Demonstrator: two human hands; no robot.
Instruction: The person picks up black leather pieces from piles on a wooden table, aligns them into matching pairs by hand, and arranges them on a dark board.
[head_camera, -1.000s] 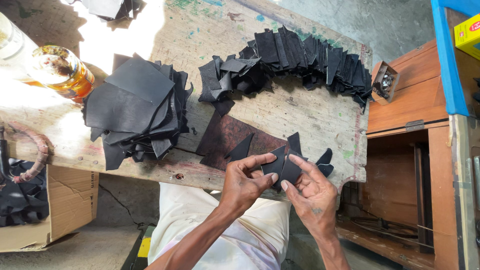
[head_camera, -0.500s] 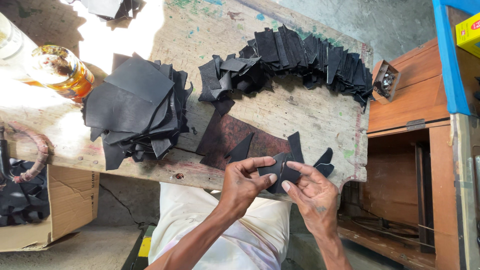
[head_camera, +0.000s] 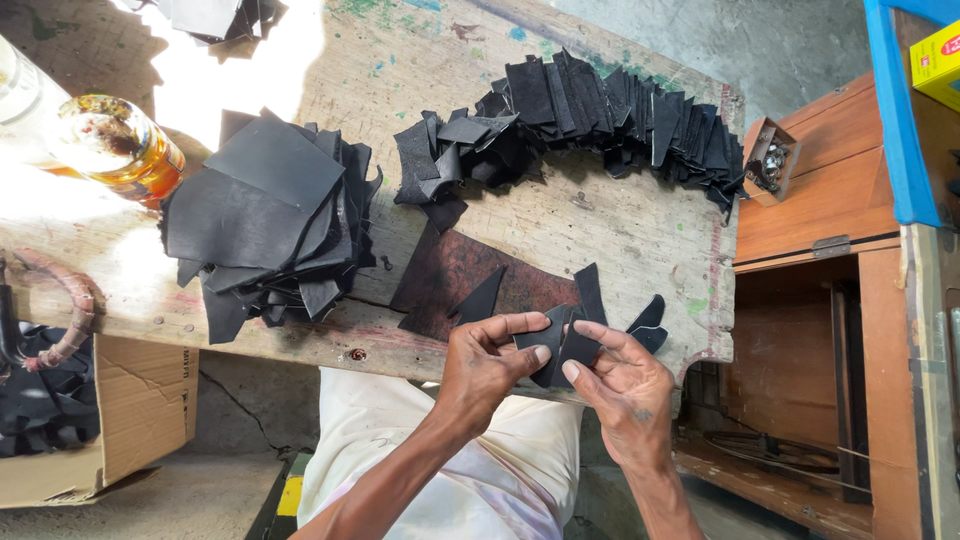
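Holding one small black leather piece (head_camera: 562, 345) between both hands at the near edge of the workbench (head_camera: 640, 240), just above the lap. Left hand (head_camera: 485, 365): thumb and fingertips pinched on the left side of the piece. Right hand (head_camera: 628, 385): thumb and forefinger pinched on its right side, remaining fingers loosely curled. Both grasping, neither released.

Progress, judged from the layout:
- Done, apparently: a long overlapped row of small black pieces (head_camera: 600, 115) laid along the far right of the bench, looking sorted or finished.
- Pending, apparently: a thick stack of larger black sheets (head_camera: 265, 215) on the left, looking unprocessed.
- In hand: a few loose offcuts (head_camera: 480, 297) on a dark brown cutting pad (head_camera: 450, 275) directly beyond the hands, one more black scrap (head_camera: 648, 322) just right of them.
- Estimate: well under way, with a sizeable share of material left.

Surface: worn wooden planks, paint-flecked, sunlit on the far left. Amber glass jar (head_camera: 120, 145) on the far left of the bench. Small open box of metal fittings (head_camera: 768, 160) on the wooden cabinet (head_camera: 810, 210) at right.

Room: bare concrete floor. Cardboard box (head_camera: 130, 410) of black scraps at near left, below the bench. Blue frame (head_camera: 890, 110) at far right.
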